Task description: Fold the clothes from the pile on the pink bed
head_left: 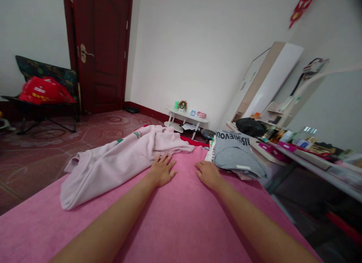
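My left hand lies palm down with its fingers spread on the pink cover, its fingertips at the near edge of a pale pink sweatshirt. The sweatshirt is loosely laid out, with a sleeve toward the middle and a small green mark on it. My right hand rests on the cover with fingers slightly bent and nothing seen in them. Just right of it sits a stack of folded clothes, topped by a grey T-shirt with dark lettering.
A dressing table crowded with bottles and boxes stands close on the right. Beyond the cover is a low white table with small items. At left, a folding chair holds a red bag near a dark red door.
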The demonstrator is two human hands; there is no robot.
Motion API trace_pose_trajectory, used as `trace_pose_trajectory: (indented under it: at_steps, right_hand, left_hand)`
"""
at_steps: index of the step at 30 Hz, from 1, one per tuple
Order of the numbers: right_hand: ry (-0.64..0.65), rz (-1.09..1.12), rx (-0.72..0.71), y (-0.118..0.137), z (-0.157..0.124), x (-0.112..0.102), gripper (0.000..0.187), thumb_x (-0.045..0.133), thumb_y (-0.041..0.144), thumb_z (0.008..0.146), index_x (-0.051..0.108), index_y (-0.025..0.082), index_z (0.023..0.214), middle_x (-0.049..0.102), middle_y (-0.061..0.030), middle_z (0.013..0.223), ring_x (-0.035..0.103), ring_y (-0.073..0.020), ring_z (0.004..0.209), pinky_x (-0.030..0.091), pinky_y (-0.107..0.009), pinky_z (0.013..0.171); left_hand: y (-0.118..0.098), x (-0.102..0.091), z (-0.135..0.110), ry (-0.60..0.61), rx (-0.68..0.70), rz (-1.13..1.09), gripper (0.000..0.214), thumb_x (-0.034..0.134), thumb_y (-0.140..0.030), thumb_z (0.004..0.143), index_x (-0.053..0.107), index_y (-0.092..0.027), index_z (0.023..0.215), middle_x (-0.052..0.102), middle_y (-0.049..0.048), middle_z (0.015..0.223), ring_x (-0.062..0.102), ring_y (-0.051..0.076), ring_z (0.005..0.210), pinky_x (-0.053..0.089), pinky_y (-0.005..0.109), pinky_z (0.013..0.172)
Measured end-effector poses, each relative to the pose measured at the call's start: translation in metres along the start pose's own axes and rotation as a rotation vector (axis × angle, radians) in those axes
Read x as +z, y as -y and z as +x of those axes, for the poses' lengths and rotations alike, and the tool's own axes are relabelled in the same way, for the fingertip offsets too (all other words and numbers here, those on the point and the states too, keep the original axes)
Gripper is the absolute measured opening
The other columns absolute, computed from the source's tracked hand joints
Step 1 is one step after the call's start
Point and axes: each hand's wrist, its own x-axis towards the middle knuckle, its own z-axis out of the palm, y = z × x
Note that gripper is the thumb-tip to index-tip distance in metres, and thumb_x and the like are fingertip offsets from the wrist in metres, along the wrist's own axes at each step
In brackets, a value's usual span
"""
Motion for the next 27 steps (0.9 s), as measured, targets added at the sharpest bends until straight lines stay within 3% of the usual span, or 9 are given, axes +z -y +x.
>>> trace_pose_trajectory:
  at_steps: [3, 6, 10, 16, 19, 21, 23, 24, 27]
  right_hand:
    - [-0.131, -0.175, 0.019, -0.047, -0.022, -0.029, 0.03, 0.048, 0.017, 0.086, 0.06, 0.018, 0.113, 0.058, -0.0134, 0.119, 0.049, -0.028, 0.112, 0.032, -0.04, 0.096]
    - [-0.263, -0.369, 0.152, -0.096, -0.038, -0.04, 0.04, 0.06, 0.019, 0.079, 0.055, 0.016, 0.119, 0.052, -0.0158, 0.125, 0.046, -0.0306, 0.112, 0.035, -0.041, 0.089]
    - [-0.186, -0.4, 0.215, -0.138, -0.048, -0.037, 0.017, 0.059, 0.023, 0.082, 0.061, 0.019, 0.098, 0.057, -0.0131, 0.108, 0.051, -0.0271, 0.101, 0.038, -0.036, 0.078]
    - [-0.228, -0.361, 0.251, -0.147, -0.038, -0.038, 0.014, 0.046, 0.02, 0.087, 0.06, 0.018, 0.087, 0.062, -0.012, 0.094, 0.056, -0.0249, 0.09, 0.036, -0.034, 0.072]
    - [-0.33, -0.155, 0.467, -0.112, -0.031, -0.054, 0.018, 0.043, 0.025, 0.088, 0.058, 0.018, 0.093, 0.064, -0.0082, 0.081, 0.058, -0.0228, 0.075, 0.034, -0.031, 0.064]
    - [-0.353, 0.036, 0.505, -0.064, -0.037, -0.07, 0.017, 0.043, 0.026, 0.088, 0.058, 0.019, 0.092, 0.063, -0.0046, 0.072, 0.057, -0.0204, 0.067, 0.032, -0.029, 0.059]
    - [-0.299, 0.252, 0.298, -0.003, -0.057, -0.086, 0.014, 0.044, 0.022, 0.086, 0.057, 0.019, 0.086, 0.062, -0.0016, 0.068, 0.056, -0.0169, 0.063, 0.034, -0.026, 0.057]
    - [-0.201, 0.362, 0.109, 0.029, -0.072, -0.094, 0.015, 0.043, 0.022, 0.086, 0.058, 0.02, 0.085, 0.063, -0.0004, 0.07, 0.057, -0.0153, 0.064, 0.035, -0.024, 0.058]
    - [0.273, 0.581, -0.453, 0.107, -0.12, -0.113, 0.015, 0.052, 0.028, 0.086, 0.063, 0.024, 0.095, 0.067, 0.0045, 0.073, 0.06, -0.0119, 0.063, 0.037, -0.02, 0.056]
  left_hand:
    - [-0.003, -0.004, -0.003, -0.014, 0.027, 0.019, 0.054, 0.031, -0.053, 0.093, 0.05, -0.028, 0.137, 0.033, 0.007, 0.152, 0.021, 0.03, 0.143, 0.007, 0.055, 0.114]
    - [-0.005, -0.01, 0.002, -0.03, 0.142, 0.054, 0.048, 0.034, -0.043, 0.093, 0.05, -0.03, 0.137, 0.033, 0.0042, 0.153, 0.017, 0.027, 0.144, 0.003, 0.054, 0.114]
    - [0.001, -0.016, 0.022, 0.004, 0.323, 0.094, 0.048, 0.035, -0.044, 0.092, 0.05, -0.032, 0.136, 0.033, 0.003, 0.152, 0.016, 0.025, 0.145, -0.003, 0.055, 0.114]
    - [0.017, 0.002, 0.063, -0.042, 0.059, 0.116, 0.066, 0.039, -0.053, 0.089, 0.037, -0.018, 0.145, 0.028, 0.0126, 0.154, 0.018, 0.027, 0.144, -0.002, 0.049, 0.116]
    - [0.021, 0.012, 0.071, -0.097, -0.01, 0.053, 0.07, 0.041, -0.053, 0.088, 0.034, -0.015, 0.146, 0.027, 0.0137, 0.154, 0.018, 0.027, 0.144, 0.001, 0.047, 0.116]
    - [0.023, 0.013, 0.071, -0.15, -0.001, -0.04, 0.067, 0.038, -0.051, 0.091, 0.033, -0.014, 0.146, 0.031, 0.0124, 0.153, 0.022, 0.025, 0.143, 0.007, 0.045, 0.117]
    - [0.026, 0.01, 0.069, -0.222, 0.012, -0.17, 0.06, 0.031, -0.044, 0.095, 0.032, -0.013, 0.146, 0.037, 0.0116, 0.15, 0.029, 0.022, 0.14, 0.017, 0.04, 0.116]
    - [0.027, 0.009, 0.067, -0.255, 0.012, -0.236, 0.057, 0.028, -0.04, 0.097, 0.032, -0.011, 0.146, 0.039, 0.0119, 0.149, 0.033, 0.021, 0.138, 0.021, 0.038, 0.115]
    - [0.027, 0.005, 0.059, -0.272, 0.041, -0.33, 0.051, 0.03, -0.034, 0.097, 0.042, -0.01, 0.14, 0.044, 0.0128, 0.145, 0.039, 0.022, 0.134, 0.028, 0.038, 0.113]
